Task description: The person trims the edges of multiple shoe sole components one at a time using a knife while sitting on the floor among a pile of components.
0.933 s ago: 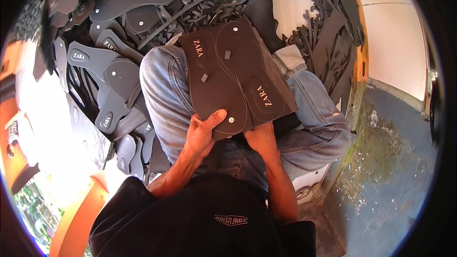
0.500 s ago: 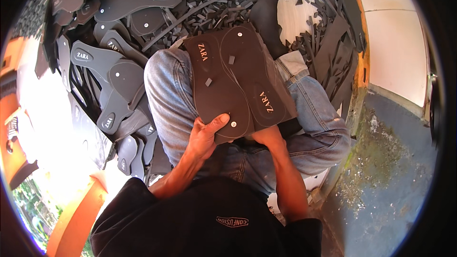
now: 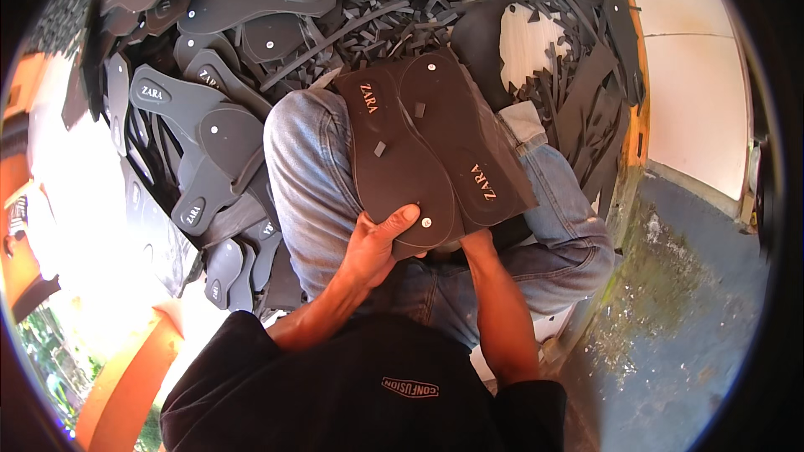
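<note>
A dark foam sheet (image 3: pixel 502 155) with two sandal-sole shapes outlined in it lies across my lap, tilted slightly. The left sole shape (image 3: pixel 394 172) and the right sole shape (image 3: pixel 481 176) sit side by side in opposite directions, each with pale lettering. Two small foam offcuts (image 3: pixel 379 149) rest on top. My left hand (image 3: pixel 373 247) grips the near edge at the left sole, thumb on top beside a white dot and the other fingers underneath. Below the near edge, my right hand (image 3: pixel 477 244) reaches under the sheet, its fingers hidden.
Loose dark soles (image 3: pixel 230 136) are heaped to the left and at the far side. Beyond my knees lie many small foam scraps (image 3: pixel 377 29) and long strips (image 3: pixel 578 88). A pale wall (image 3: pixel 695 75) and worn blue floor (image 3: pixel 687 310) border the right.
The whole view has shifted a little. The sheet and my left hand have moved slightly right and down in the picture. My left hand keeps its grip, and my right hand stays under the sheet.
</note>
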Demonstrator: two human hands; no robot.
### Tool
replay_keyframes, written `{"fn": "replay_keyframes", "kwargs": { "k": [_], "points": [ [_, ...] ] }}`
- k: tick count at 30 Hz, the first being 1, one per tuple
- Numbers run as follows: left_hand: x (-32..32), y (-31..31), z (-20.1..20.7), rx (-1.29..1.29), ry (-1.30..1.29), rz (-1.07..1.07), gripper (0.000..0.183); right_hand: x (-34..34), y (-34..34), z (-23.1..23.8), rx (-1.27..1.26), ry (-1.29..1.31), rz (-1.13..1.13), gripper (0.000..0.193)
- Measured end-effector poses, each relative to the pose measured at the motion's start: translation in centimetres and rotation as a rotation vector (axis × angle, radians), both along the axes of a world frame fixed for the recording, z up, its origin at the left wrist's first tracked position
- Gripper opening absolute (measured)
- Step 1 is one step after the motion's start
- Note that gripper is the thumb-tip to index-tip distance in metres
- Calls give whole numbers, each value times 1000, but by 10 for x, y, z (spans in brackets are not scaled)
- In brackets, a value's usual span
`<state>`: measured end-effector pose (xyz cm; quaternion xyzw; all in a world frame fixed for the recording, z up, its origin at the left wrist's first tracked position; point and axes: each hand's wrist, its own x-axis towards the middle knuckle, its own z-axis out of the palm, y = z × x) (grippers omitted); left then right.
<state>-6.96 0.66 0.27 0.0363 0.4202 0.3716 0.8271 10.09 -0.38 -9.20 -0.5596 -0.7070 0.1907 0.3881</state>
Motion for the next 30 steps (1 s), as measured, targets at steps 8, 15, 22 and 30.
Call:
{"fn": "replay_keyframes", "kwargs": {
  "k": [8,15,22,30],
  "points": [
    [15,2,-1,0,-50,43,24,-8,11,0,4,-12,-6,40],
    [22,7,5,17,-129,39,26,-13,15,3,-19,-22,3,37],
    [30,8,5,-27,-97,50,26,-23,12,6,-92,-30,13,35],
    [35,9,18,-58,-85,72,24,-39,43,17,-285,25,-41,32]
  ]
}}
